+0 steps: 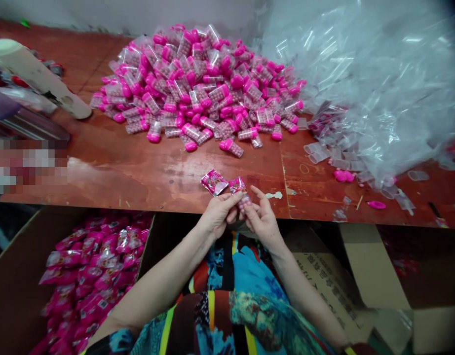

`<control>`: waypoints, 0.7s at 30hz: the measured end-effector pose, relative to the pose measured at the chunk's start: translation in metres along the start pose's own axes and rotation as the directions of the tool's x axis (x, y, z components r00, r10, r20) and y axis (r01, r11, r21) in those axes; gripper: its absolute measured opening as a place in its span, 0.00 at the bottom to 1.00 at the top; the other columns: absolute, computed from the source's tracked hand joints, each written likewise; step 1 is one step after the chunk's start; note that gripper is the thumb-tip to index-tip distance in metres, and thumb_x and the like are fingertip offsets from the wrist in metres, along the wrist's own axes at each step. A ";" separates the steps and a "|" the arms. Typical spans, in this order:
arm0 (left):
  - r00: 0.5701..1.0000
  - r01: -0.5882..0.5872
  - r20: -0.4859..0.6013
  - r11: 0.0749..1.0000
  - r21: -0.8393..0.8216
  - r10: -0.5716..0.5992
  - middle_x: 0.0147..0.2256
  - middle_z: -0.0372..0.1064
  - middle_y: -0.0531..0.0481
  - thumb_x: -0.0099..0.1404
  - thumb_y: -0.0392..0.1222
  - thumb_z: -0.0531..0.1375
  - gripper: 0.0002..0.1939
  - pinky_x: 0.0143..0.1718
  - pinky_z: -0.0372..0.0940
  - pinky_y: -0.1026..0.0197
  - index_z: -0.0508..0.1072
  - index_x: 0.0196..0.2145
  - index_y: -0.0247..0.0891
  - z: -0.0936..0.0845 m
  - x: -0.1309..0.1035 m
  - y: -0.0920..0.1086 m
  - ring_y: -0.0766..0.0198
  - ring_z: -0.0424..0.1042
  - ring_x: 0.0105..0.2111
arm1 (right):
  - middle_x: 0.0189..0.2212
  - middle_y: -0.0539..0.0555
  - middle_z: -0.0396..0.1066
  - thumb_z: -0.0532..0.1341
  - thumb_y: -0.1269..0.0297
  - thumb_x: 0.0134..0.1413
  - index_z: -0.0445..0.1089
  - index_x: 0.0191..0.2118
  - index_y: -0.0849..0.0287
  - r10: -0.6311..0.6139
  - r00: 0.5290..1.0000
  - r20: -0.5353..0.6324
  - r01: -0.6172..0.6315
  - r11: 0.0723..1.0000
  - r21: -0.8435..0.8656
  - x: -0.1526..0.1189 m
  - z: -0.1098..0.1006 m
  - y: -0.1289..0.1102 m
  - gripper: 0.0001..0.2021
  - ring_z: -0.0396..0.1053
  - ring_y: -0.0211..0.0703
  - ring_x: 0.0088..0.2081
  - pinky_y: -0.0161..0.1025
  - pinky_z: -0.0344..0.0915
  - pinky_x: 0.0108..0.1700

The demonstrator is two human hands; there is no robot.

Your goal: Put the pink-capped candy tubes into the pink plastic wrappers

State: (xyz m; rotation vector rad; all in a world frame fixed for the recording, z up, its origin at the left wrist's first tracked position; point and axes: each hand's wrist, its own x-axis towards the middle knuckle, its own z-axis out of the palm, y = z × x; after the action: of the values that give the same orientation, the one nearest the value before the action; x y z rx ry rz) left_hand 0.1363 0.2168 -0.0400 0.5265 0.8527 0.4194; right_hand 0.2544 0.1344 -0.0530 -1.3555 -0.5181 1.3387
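In front of my body, at the table's front edge, both my hands meet on a small shiny pink packet (237, 185). My left hand (217, 214) pinches the packet between thumb and fingers. My right hand (263, 219) grips a small clear tube of pink candy balls (245, 201) at the packet's lower end; its other fingers are partly spread. Whether the tube is inside the packet or against it, I cannot tell. A second pink packet (213, 182) lies flat on the table just left of the held one.
A heap of pink-capped candy tubes (201, 88) covers the back of the red-brown table (168, 182). Clear plastic bags (371, 84) and loose empty tubes lie right. Two bottle-like cylinders (42, 79) lean left. Below stand a carton of pink packets (97, 266) and an open cardboard box (375, 271).
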 end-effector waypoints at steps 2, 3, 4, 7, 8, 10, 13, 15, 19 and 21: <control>0.998 0.028 0.051 1.000 -0.010 -0.028 0.17 0.66 0.49 0.65 0.54 0.70 0.22 0.19 0.45 0.65 0.76 0.25 0.32 -0.002 -0.001 -0.001 0.74 0.54 0.15 | 0.23 0.42 0.69 0.68 0.48 0.59 0.58 0.66 0.45 0.011 1.000 0.008 -0.011 1.000 0.008 0.001 0.001 -0.003 0.34 0.51 0.34 0.15 0.33 0.47 0.18; 0.997 0.034 0.074 0.999 -0.017 -0.033 0.17 0.65 0.50 0.65 0.54 0.69 0.22 0.20 0.47 0.66 0.77 0.26 0.32 -0.004 -0.001 -0.002 0.74 0.54 0.15 | 0.23 0.43 0.69 0.68 0.47 0.59 0.58 0.66 0.46 0.021 1.000 0.009 -0.021 1.000 0.021 0.002 0.001 -0.003 0.34 0.52 0.34 0.15 0.33 0.46 0.18; 0.996 0.031 0.090 0.999 -0.024 -0.028 0.17 0.64 0.51 0.65 0.55 0.70 0.22 0.20 0.49 0.66 0.76 0.26 0.32 -0.005 -0.002 -0.003 0.74 0.54 0.15 | 0.23 0.43 0.70 0.68 0.46 0.59 0.59 0.67 0.45 0.036 0.999 0.011 -0.036 0.999 0.041 0.003 0.001 -0.002 0.34 0.52 0.34 0.14 0.33 0.46 0.17; 0.994 0.000 0.112 1.000 -0.003 0.000 0.17 0.64 0.53 0.62 0.57 0.71 0.23 0.21 0.52 0.66 0.75 0.26 0.33 -0.009 -0.005 -0.005 0.74 0.56 0.15 | 0.23 0.44 0.71 0.68 0.45 0.59 0.63 0.65 0.42 0.088 0.996 0.027 -0.091 0.986 0.143 0.006 0.003 0.005 0.31 0.53 0.33 0.13 0.32 0.46 0.16; 0.993 -0.006 0.120 1.000 0.015 0.004 0.17 0.64 0.53 0.61 0.57 0.71 0.24 0.22 0.53 0.67 0.74 0.25 0.33 -0.011 -0.005 -0.005 0.74 0.57 0.15 | 0.23 0.44 0.71 0.68 0.44 0.60 0.64 0.65 0.42 0.096 0.995 0.030 -0.100 0.980 0.173 0.006 0.004 0.007 0.30 0.52 0.32 0.12 0.32 0.46 0.16; 0.992 -0.004 0.126 0.999 0.037 0.000 0.18 0.65 0.52 0.63 0.59 0.70 0.25 0.22 0.52 0.67 0.73 0.25 0.33 -0.013 -0.006 -0.005 0.74 0.58 0.15 | 0.23 0.44 0.71 0.68 0.45 0.60 0.65 0.64 0.42 0.088 0.996 0.031 -0.092 0.980 0.177 0.007 0.004 0.012 0.29 0.53 0.31 0.12 0.31 0.46 0.16; 0.997 0.003 0.080 0.999 0.034 -0.005 0.18 0.67 0.50 0.65 0.62 0.67 0.27 0.21 0.51 0.67 0.73 0.24 0.33 -0.016 -0.006 -0.006 0.75 0.57 0.15 | 0.23 0.45 0.72 0.68 0.48 0.62 0.64 0.65 0.44 0.039 0.999 0.030 -0.042 0.995 0.092 0.006 0.006 0.015 0.29 0.56 0.32 0.14 0.31 0.47 0.17; 0.999 -0.003 0.053 0.999 0.039 0.001 0.18 0.67 0.50 0.65 0.63 0.67 0.29 0.21 0.52 0.66 0.72 0.23 0.33 -0.016 -0.005 -0.007 0.74 0.57 0.14 | 0.21 0.44 0.71 0.68 0.47 0.61 0.61 0.66 0.46 0.022 0.999 0.040 -0.024 0.998 0.059 0.005 0.009 0.015 0.31 0.54 0.33 0.14 0.31 0.47 0.17; 0.998 0.008 0.057 0.999 0.042 -0.011 0.16 0.65 0.50 0.62 0.65 0.68 0.30 0.22 0.55 0.65 0.71 0.21 0.34 -0.020 -0.009 -0.005 0.72 0.59 0.15 | 0.20 0.40 0.66 0.67 0.45 0.62 0.58 0.66 0.50 0.035 0.996 0.082 -0.039 0.998 0.048 0.004 0.018 0.016 0.33 0.51 0.32 0.14 0.31 0.46 0.17; 1.000 0.011 0.022 0.999 0.037 -0.012 0.18 0.67 0.49 0.61 0.66 0.69 0.29 0.21 0.53 0.65 0.73 0.23 0.34 -0.028 -0.020 0.000 0.73 0.57 0.15 | 0.20 0.41 0.66 0.65 0.45 0.64 0.58 0.67 0.51 0.034 0.987 0.158 -0.033 0.999 -0.010 0.006 0.023 0.018 0.32 0.53 0.34 0.15 0.32 0.50 0.18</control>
State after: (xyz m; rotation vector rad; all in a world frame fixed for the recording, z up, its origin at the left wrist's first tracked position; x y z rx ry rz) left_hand 0.1023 0.2134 -0.0432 0.5590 0.8427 0.3870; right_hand 0.2291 0.1428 -0.0657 -1.2746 -0.6100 1.4814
